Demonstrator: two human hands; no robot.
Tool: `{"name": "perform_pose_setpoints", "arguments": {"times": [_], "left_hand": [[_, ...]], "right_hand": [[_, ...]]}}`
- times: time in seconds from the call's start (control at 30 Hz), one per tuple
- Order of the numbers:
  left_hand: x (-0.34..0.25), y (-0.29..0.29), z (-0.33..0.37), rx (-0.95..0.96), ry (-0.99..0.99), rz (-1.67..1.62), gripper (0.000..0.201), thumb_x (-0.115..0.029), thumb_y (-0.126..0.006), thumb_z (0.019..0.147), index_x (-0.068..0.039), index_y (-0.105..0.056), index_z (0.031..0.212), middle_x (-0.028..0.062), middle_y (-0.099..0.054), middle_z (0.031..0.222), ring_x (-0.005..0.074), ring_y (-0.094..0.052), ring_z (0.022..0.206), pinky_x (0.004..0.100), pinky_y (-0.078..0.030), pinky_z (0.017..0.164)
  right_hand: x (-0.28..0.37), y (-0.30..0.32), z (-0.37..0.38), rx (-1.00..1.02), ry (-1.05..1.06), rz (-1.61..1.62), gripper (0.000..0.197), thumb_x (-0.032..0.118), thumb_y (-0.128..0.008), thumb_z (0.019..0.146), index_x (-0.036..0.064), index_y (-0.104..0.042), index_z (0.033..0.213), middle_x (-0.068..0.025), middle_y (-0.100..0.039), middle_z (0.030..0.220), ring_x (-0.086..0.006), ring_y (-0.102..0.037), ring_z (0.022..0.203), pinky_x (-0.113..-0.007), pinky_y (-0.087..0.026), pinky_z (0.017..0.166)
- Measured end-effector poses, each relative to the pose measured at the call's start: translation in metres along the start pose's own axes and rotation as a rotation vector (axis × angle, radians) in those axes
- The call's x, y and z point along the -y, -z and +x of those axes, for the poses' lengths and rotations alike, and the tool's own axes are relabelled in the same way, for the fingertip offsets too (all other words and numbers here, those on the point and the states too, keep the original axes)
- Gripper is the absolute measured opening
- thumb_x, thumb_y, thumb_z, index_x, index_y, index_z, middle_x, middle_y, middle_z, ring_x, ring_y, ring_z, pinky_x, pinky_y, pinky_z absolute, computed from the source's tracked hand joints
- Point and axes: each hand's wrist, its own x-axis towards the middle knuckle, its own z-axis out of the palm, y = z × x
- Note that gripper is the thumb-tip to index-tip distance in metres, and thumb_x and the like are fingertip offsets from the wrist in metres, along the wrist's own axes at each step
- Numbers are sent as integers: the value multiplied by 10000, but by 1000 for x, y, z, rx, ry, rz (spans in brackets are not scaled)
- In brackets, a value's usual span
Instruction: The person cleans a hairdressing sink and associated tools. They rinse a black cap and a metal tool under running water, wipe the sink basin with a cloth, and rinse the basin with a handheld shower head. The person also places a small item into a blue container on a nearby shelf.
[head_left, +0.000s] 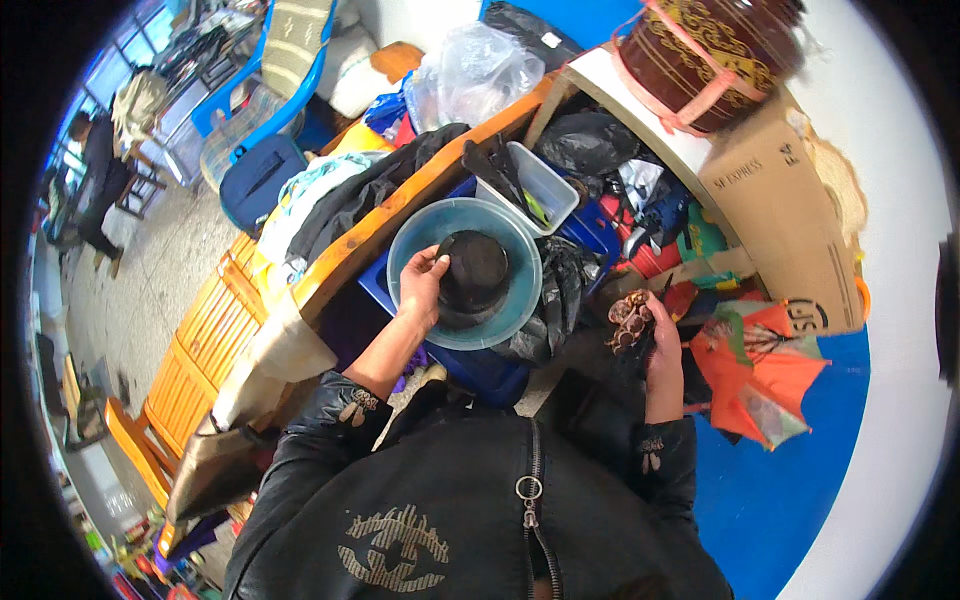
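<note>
Bright, cool light filled the view, glaring at the windows (152, 30) toward ten o'clock. The basin (428, 228), near the dial's centre, looked fairly sharp. The white wall (905, 330) at three o'clock bowed; black vignetting swallowed the corners.

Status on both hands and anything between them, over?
Left hand gripping edge of black round object in teal basin. Right hand holding brown patterned item. Black plastic bag between hands.

The head-worn fisheye looks down on the nearby basin (522, 282).
</note>
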Motion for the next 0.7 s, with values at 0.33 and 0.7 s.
{"name": "perform_pose_setpoints", "arguments": {"times": [0.33,0.7], "left_hand": [[-38,-80,-52,169,-351,348,518,-228,-579,815,-37,-361,1245,90,-410,1234,210,-378,1159,347,-325,947],[-25,-91,-67,-93,-34,-246,733,-52,-592,739,-266,-226,1336,30,-450,1157,182,-477,983,388,-437,745]], "right_hand": [[7,-133,67,654,-150,-432,191,166,-632,763,27,-601,890,-18,-598,814,-101,-563,723,-245,-444,656],[-84,-213,83,967,57,-701,305,321,-540,839,17,-537,822,-6,-541,724,-63,-493,678,-233,-416,598]]}}
